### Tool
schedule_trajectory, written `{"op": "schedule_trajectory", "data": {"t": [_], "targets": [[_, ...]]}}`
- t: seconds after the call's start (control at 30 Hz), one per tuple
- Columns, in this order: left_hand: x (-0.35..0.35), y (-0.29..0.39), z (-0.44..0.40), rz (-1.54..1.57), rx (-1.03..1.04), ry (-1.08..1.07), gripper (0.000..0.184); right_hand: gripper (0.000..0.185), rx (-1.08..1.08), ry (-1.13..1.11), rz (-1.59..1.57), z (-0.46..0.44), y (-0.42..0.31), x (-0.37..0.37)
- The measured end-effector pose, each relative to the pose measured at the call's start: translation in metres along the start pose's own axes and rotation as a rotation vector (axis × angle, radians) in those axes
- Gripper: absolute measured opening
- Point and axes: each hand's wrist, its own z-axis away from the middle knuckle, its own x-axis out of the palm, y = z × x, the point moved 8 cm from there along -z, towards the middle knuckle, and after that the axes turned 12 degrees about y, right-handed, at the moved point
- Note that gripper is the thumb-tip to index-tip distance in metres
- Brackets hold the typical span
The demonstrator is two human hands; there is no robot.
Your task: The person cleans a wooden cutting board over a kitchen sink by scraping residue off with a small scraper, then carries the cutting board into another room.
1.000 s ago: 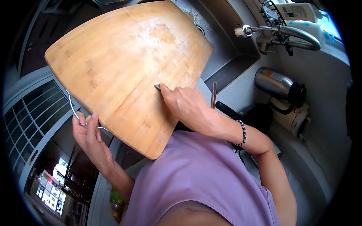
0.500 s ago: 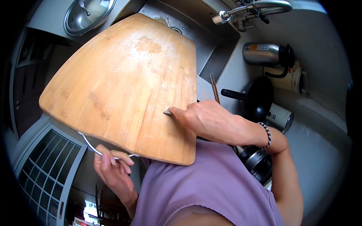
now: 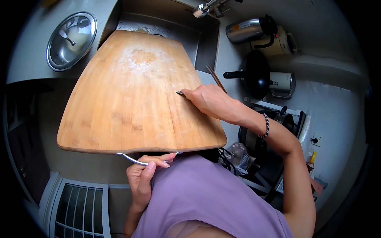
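Note:
A large wooden cutting board (image 3: 123, 103) is held up in front of me, its far end over the sink. White powder (image 3: 139, 71) dusts the far part of its surface. My left hand (image 3: 143, 180) is closed around the curved metal handle (image 3: 133, 159) on the board's near edge. Over the right part of the board, my right hand (image 3: 214, 101) is closed on a small metal blade (image 3: 180, 93). Its dark pointed tip sticks out past the fingers against the wood; the rest is hidden in the hand.
A steel sink (image 3: 174, 23) lies behind the board, with a faucet (image 3: 201, 11) above. A glass lid (image 3: 71, 41) rests on the left counter. On the right are chopsticks (image 3: 216, 78), a black pan (image 3: 256, 75), a steel thermos (image 3: 246, 31) and a stove (image 3: 264, 150).
The view has turned, so the board's near edge now runs almost level. The metal tip now appears nearer the board's far end. My left hand keeps its hold on the handle.

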Motion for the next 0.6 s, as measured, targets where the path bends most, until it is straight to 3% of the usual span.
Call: {"op": "schedule_trajectory", "data": {"t": [0.07, 0.1, 0.2, 0.4, 0.6], "targets": [[0.003, 0.004, -0.003, -0.024, 0.028, -0.041, 0.030, 0.033, -0.016, -0.121, 0.072, 0.015, -0.017, -0.010], [0.001, 0.004, -0.004, -0.024, 0.020, -0.046, 0.030, 0.012, 0.035, -0.118, 0.061, 0.018, -0.023, -0.016], [0.003, 0.001, -0.005, 0.009, -0.031, -0.159, 0.027, 0.014, -0.042, 0.048, 0.023, 0.001, -0.016, -0.011], [-0.006, -0.009, -0.001, -0.012, -0.079, -0.122, 0.026, 0.012, -0.096, -0.065, 0.020, -0.026, 0.007, 0.006], [-0.014, -0.029, 0.002, -0.108, -0.054, -0.121, 0.027, 0.012, -0.105, 0.038, 0.054, -0.032, 0.003, 0.014]]}}
